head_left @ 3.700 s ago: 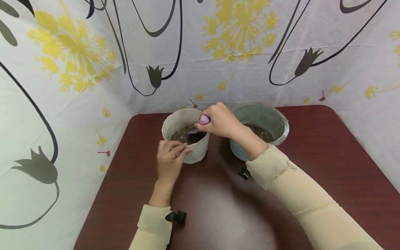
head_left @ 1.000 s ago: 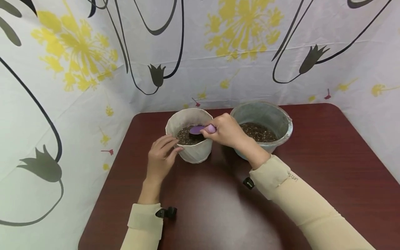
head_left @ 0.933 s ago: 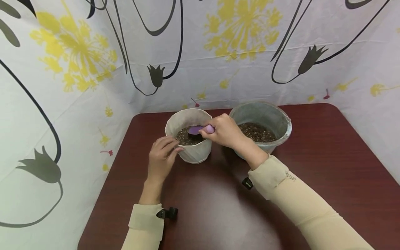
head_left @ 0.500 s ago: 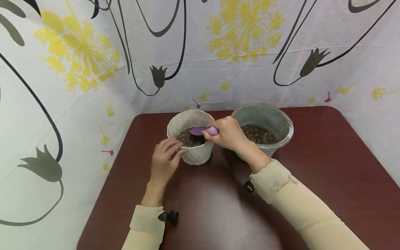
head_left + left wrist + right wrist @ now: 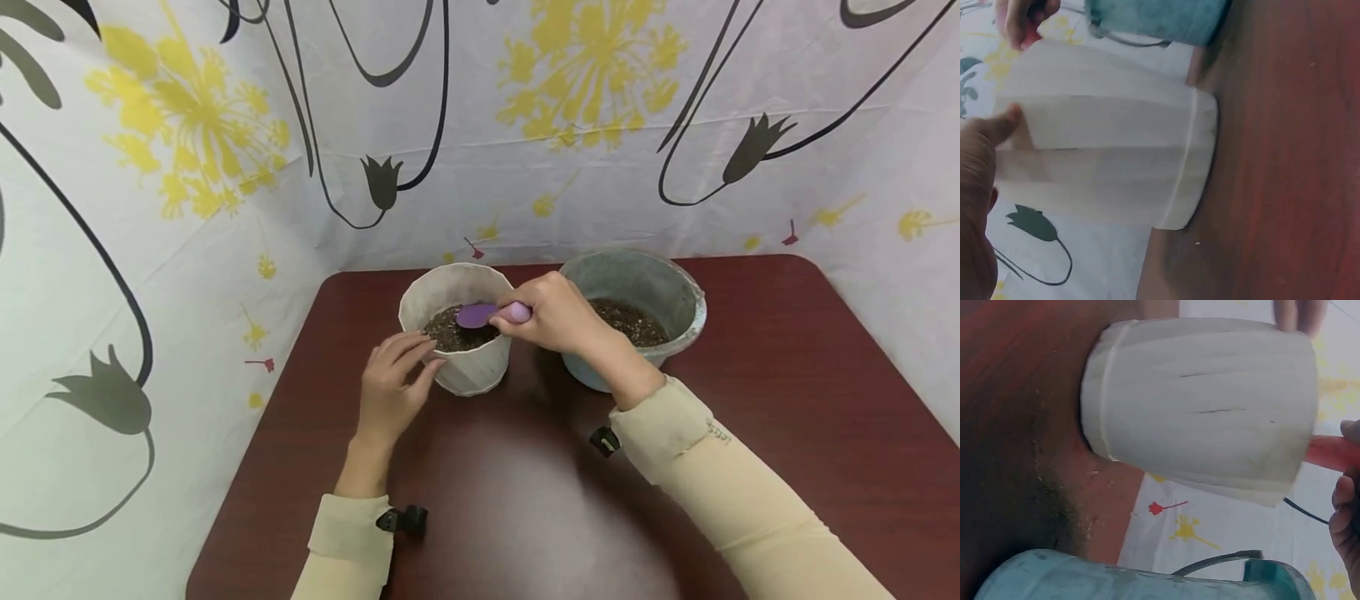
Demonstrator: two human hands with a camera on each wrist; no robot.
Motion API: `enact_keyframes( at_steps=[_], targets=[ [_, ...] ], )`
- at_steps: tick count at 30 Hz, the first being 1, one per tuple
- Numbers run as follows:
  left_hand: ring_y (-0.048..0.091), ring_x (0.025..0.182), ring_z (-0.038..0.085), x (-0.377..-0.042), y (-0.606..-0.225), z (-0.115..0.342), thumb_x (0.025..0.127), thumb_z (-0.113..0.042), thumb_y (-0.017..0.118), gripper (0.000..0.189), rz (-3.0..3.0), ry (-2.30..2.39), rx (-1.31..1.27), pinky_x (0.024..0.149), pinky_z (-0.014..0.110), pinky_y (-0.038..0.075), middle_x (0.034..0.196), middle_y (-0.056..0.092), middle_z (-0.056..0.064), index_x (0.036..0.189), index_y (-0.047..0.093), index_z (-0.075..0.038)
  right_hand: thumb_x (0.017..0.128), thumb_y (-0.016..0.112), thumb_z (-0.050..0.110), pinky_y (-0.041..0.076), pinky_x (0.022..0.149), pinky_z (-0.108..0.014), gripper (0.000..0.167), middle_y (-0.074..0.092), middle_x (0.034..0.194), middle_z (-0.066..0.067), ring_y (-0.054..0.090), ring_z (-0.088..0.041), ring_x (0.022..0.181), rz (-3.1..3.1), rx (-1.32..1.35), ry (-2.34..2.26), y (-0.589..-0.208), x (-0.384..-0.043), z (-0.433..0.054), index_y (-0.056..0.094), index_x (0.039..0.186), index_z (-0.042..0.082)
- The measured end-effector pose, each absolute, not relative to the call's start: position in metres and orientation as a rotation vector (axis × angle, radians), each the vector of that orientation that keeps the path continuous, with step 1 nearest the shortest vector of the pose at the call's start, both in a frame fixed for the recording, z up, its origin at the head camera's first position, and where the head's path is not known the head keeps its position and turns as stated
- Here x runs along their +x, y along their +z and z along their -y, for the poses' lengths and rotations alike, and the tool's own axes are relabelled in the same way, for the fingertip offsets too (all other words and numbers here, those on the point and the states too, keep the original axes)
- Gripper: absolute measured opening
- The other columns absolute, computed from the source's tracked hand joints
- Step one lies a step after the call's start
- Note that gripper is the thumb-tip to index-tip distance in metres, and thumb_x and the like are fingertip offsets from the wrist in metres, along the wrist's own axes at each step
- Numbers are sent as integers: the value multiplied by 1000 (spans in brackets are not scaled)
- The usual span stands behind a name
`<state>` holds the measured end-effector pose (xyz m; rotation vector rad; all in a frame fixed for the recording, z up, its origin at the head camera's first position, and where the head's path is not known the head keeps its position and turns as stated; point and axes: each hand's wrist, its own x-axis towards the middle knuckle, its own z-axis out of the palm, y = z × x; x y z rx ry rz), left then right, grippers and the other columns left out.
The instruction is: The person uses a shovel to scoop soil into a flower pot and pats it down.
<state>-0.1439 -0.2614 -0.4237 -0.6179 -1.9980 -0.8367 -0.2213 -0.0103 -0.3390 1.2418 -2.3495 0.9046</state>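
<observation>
A white ribbed flower pot [image 5: 478, 371] with dark soil [image 5: 444, 335] in it stands at the back of the table. My left hand [image 5: 392, 387] holds its near left rim, fingers over the edge; in the left wrist view the thumb [image 5: 1004, 125] lies against the pot's outer wall. My right hand [image 5: 558, 315] grips the handle of a small purple trowel [image 5: 476, 316]. The trowel's blade lies within the pot's mouth, close over the soil, broad face toward the head camera. In the right wrist view the trowel [image 5: 1330, 452] shows reddish and passes behind the pot's rim.
A larger weathered blue-grey bucket [image 5: 678, 296] with soil in its bottom stands right of the pot, partly behind my right hand and forearm. A few soil crumbs [image 5: 1094, 472] lie on the dark red table [image 5: 757, 350]. A printed curtain [image 5: 465, 100] hangs behind and at the left.
The trowel has turned from steeply angled into the soil to flatter, its blade more exposed. My right hand has moved slightly right and down. The left hand stays at the pot's rim.
</observation>
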Motion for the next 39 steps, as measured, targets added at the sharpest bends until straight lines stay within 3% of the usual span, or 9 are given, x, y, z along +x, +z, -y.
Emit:
enact_keyframes(
  at_steps=[6,9,16,27,36,39],
  targets=[
    [65,86,28,-144,-417,256,76,-8,87,20,1992,-860,-661,80,35,53,89,72,8,93,80,1,85,81,15,57,59,-32,7,76,79,0,69,-10,66,2426,1366,916,-332,-221,9,82,89,10],
    [65,84,28,-142,-417,253,77,-11,88,22,1997,-832,-655,77,37,53,89,73,8,93,80,1,85,81,15,57,61,-31,7,76,80,0,69,-10,67,2423,1387,923,-329,-221,9,82,89,10],
    [68,99,32,-141,-418,266,71,-14,91,33,2054,-807,-598,83,48,50,100,74,12,98,78,0,84,81,13,55,58,-33,6,74,75,-1,66,-11,62,2388,1364,875,-332,-217,7,81,85,8],
    [63,80,27,-145,-419,244,72,-27,88,29,2010,-729,-597,69,41,50,85,71,6,88,80,-4,83,82,15,56,59,-33,9,75,74,-2,68,-11,62,2370,1298,948,-324,-214,6,81,86,6],
    [68,86,28,-149,-414,261,69,-23,92,33,2046,-768,-613,71,44,48,90,72,8,91,80,-3,81,84,14,50,53,-31,10,70,66,3,60,-7,55,2338,1267,972,-320,-217,2,78,75,9],
    [66,80,28,-149,-414,259,70,-23,90,30,2035,-750,-624,70,42,48,86,71,8,88,80,-2,81,85,16,48,52,-31,11,68,64,5,57,-6,54,2302,1234,1003,-317,-216,3,77,75,11]
  ],
)
